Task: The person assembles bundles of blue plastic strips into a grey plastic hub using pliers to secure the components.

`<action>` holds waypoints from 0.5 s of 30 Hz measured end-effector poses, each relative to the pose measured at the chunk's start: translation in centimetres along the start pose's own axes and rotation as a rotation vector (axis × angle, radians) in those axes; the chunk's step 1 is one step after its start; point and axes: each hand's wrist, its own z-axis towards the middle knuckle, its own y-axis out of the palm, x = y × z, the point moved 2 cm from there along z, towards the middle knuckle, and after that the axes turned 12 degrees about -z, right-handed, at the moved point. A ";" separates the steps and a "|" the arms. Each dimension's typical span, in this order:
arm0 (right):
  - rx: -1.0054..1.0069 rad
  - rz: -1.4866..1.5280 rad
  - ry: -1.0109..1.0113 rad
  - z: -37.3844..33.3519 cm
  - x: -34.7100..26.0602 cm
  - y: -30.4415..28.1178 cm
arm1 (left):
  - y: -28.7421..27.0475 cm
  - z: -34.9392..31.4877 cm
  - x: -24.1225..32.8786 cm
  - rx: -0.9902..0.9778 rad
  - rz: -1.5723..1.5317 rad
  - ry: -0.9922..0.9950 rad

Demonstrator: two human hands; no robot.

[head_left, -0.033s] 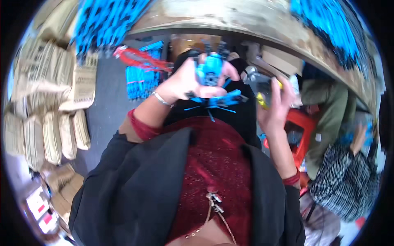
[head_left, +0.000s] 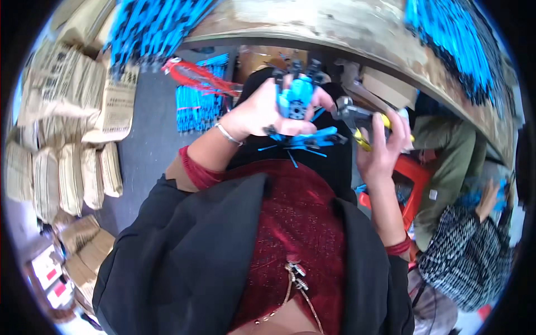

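Blue plastic part (head_left: pixel 296 100): held up in front of the chest, clamped in the left hand (head_left: pixel 268 114), fingers curled around it from the left and thumb pressed across its lower edge. Black fittings stick out above the fingers, and thin blue strips fan out below the hand.

Left hand: closed on the blue plastic part; a silver bangle (head_left: pixel 229 134) sits at the wrist, a red cuff just behind it.

Right hand (head_left: pixel 382 148): just beside the left hand, to its right, closed around a pair of pliers (head_left: pixel 360 120) with yellow handles. The dark metal head of the pliers points left toward the blue plastic part and lies close to it; whether they touch cannot be told.

Clothing: black jacket (head_left: pixel 184 262) open over a dark red top (head_left: pixel 301 223), with a thin chain at the lower centre.

Tabletop (head_left: pixel 346 28): worn, pale, curved edge across the top of the view, carrying blue bundles (head_left: pixel 452 50) at right and more at upper left.

Floor (head_left: pixel 148 145): grey, with a flat bundle of blue strips (head_left: pixel 201 109) and a red bundle (head_left: pixel 192 75) lying on it.

Left side: stacked tan paper sacks (head_left: pixel 72 111), printed.

Right side: a red stool (head_left: pixel 410 178); another person in an olive sleeve (head_left: pixel 446 151) and black-and-white patterned cloth (head_left: pixel 463 257).
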 end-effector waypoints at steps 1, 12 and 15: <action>0.040 -0.052 -0.059 0.3 0.0 -0.2 | 0.2 -0.1 0.1 0.031 0.004 0.001; 0.095 -0.096 -0.214 1.0 -3.2 0.3 | -0.2 -1.3 -0.2 0.105 -0.127 0.043; 0.003 -0.019 -0.126 1.5 -3.2 0.3 | -0.7 -0.9 -0.6 0.151 -0.152 0.037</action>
